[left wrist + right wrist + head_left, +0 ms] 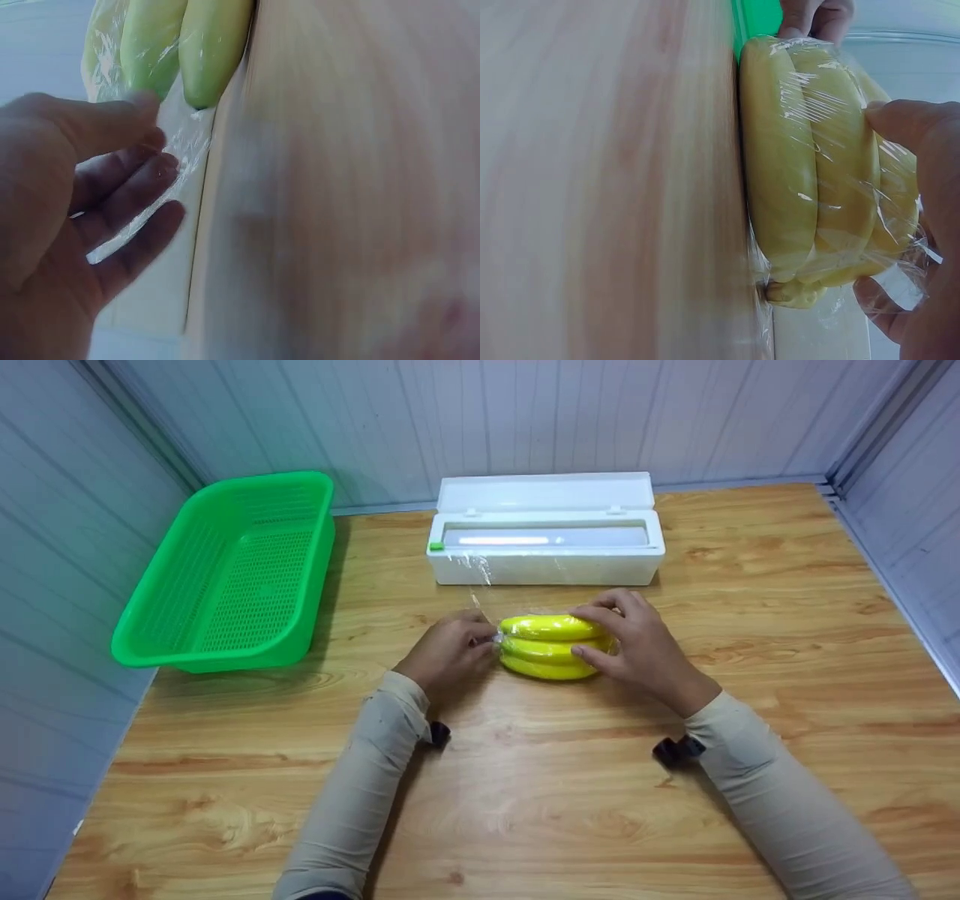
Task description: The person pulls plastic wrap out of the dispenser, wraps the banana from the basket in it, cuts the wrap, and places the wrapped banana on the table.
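Note:
A bunch of yellow bananas (546,651) lies on the table, wrapped in clear plastic film (821,105). My left hand (452,651) is at the bunch's left end, pinching gathered film between thumb and fingers; its other fingers are spread loosely in the left wrist view. From the right, my right hand (641,649) grips the bunch, thumb on the near side and fingers over the far side. The stem end (795,294) shows low in the right wrist view. A thin strand of film stretches from the left end toward the white box (544,570) behind.
The white box is a film dispenser with its lid (546,493) raised and a small green piece (436,546) at its left edge. A green plastic basket (214,660) stands to the left. Panelled walls (510,420) bound the wooden table (525,810).

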`<state>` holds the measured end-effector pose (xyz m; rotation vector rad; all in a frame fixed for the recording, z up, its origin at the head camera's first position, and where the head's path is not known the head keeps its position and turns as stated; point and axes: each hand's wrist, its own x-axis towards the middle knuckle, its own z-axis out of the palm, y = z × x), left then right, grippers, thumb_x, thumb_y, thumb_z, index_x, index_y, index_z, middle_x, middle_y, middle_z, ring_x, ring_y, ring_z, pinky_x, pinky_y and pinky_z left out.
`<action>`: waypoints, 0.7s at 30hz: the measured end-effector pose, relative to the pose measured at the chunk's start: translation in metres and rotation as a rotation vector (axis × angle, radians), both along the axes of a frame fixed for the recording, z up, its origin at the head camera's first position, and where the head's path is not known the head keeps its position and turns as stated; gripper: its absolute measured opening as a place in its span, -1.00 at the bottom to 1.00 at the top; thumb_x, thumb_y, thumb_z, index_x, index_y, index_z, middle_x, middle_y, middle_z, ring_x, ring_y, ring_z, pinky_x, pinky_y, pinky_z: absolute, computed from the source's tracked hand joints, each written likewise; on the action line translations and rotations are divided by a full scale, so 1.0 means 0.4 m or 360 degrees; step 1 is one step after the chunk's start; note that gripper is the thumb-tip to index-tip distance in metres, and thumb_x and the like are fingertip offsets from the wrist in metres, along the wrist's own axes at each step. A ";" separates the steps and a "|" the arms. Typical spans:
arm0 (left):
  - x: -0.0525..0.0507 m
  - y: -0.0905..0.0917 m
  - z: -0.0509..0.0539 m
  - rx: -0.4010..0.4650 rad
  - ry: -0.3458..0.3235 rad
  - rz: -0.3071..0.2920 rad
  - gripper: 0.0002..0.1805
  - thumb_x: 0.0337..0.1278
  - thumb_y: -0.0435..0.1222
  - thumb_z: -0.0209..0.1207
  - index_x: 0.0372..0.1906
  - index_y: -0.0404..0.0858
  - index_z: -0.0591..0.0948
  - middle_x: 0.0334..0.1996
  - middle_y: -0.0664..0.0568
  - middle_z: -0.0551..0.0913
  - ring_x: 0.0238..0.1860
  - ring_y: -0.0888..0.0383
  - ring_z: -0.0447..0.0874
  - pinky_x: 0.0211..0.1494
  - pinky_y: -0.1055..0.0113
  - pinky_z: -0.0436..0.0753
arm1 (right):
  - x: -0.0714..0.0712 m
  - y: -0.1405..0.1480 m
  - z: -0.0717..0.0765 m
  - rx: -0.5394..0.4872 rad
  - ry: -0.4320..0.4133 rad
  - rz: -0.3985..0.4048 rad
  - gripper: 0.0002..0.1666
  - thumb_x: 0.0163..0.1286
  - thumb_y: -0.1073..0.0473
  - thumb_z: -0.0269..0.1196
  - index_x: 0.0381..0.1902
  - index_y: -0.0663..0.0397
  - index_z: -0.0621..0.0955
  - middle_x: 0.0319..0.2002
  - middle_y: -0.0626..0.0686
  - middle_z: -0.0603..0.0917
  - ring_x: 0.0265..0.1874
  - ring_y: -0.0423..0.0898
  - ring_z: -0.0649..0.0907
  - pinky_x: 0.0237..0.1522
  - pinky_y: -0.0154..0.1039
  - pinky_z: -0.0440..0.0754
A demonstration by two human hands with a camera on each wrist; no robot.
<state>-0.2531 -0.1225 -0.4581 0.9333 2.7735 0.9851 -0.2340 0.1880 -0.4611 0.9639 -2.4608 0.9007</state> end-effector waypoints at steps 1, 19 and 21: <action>0.000 -0.003 0.001 0.0012 -0.0033 -0.0006 -0.83 0.36 -0.32 0.22 -0.07 -0.18 0.77 -0.26 0.10 0.56 -0.20 0.19 0.52 -0.09 0.33 0.56 | 0.000 0.000 0.000 0.0001 -0.0002 0.0000 -0.42 0.25 -0.02 0.47 0.21 -0.06 0.64 0.08 0.15 0.53 0.04 0.08 0.49 0.05 0.06 0.41; 0.016 0.033 0.026 0.0172 -0.0555 0.0508 -0.70 0.40 -0.13 0.10 -0.16 -0.16 0.79 -0.14 0.05 0.72 -0.07 0.13 0.63 0.09 0.18 0.55 | 0.000 -0.002 0.000 0.0011 0.0011 -0.0005 -0.43 0.25 -0.02 0.46 0.20 -0.04 0.64 0.07 0.17 0.55 0.03 0.09 0.50 0.06 0.08 0.41; 0.017 0.034 0.026 0.0240 -0.0651 0.0516 -0.70 0.43 -0.14 0.10 -0.18 -0.20 0.78 -0.20 0.00 0.73 -0.17 0.10 0.67 0.00 0.19 0.60 | 0.000 -0.002 -0.001 0.0008 0.0010 -0.0005 -0.44 0.25 -0.03 0.46 0.20 -0.06 0.64 0.06 0.16 0.55 0.03 0.09 0.50 0.06 0.07 0.41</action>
